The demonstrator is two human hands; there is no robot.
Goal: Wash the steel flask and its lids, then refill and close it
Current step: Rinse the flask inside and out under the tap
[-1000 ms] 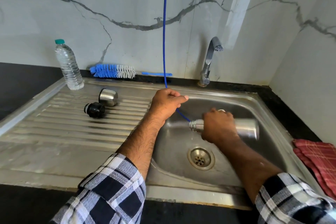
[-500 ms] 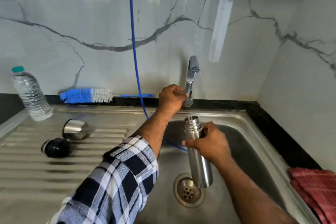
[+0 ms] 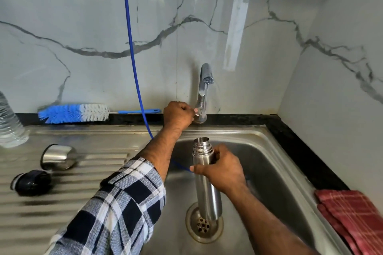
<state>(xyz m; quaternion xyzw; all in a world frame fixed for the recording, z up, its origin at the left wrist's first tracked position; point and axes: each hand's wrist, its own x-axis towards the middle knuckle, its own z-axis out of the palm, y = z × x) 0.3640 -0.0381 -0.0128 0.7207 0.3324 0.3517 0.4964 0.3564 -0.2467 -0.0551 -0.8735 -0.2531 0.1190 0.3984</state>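
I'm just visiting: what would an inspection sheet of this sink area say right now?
Surface: steel sink with ribbed drainboard.
Job's things: open flask upright over the drain; steel cup lid and black stopper lying on the drainboard.
Clutter: bottle brush, plastic water bottle, red checked cloth.
Grippers: left hand at the tap base; right hand grips the flask.
Cables: blue hose hanging into the basin.
Surroundings: marble-patterned walls.

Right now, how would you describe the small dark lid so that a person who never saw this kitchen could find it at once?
Start at the ribbed steel draining board left of the sink basin. Two small things lie on their sides there, near its left end. The round black plastic inner lid lies nearer to the front edge; its neighbour, the shiny steel cup lid, is silver with an open mouth.
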